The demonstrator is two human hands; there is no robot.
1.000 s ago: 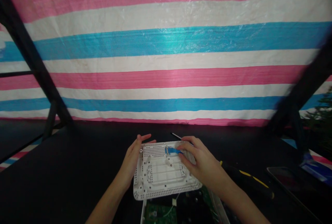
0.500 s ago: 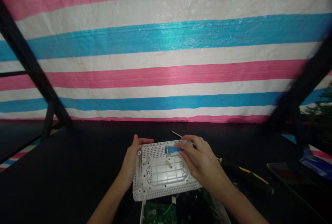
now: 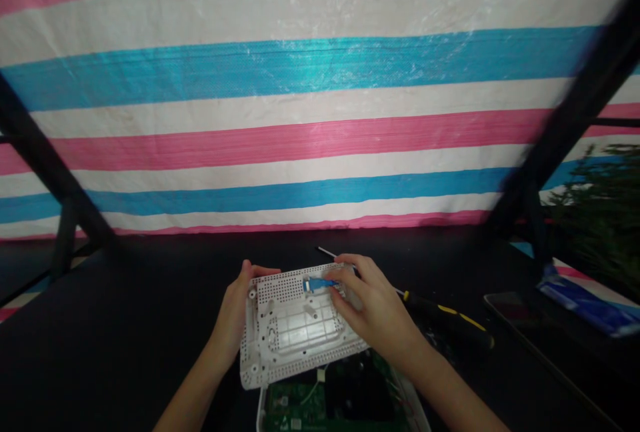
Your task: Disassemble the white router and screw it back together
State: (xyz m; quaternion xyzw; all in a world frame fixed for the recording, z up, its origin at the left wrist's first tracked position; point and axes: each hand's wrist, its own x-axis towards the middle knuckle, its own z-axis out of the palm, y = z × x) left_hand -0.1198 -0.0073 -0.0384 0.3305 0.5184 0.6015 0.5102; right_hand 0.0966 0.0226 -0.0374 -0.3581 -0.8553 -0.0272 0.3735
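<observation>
A white perforated plastic cover (image 3: 310, 332), inner side up, is held tilted over an open white casing (image 3: 261, 405). My left hand (image 3: 233, 319) grips the cover's left edge, thumb along the top. At the upper right of the cover, the fingers of my right hand (image 3: 373, 309) pinch a small blue piece (image 3: 319, 284) that looks like a plug or tab, lying against the cover's inner face. Inside the casing a green circuit board (image 3: 295, 405) shows, with a black part beside it and a thin pale wire (image 3: 311, 392).
A black and yellow screwdriver (image 3: 450, 319) lies to the right. Beyond it are a phone (image 3: 540, 339) and a blue packet (image 3: 585, 302). A thin rod (image 3: 327, 252) pokes out behind my right hand. Black frame bars and a striped sheet (image 3: 300, 145) stand behind; a plant (image 3: 600, 212) is at far right.
The whole view has shifted, so the cover, hands and table things appear further left. The cover tilts slightly more. My right fingers stay on the blue piece.
</observation>
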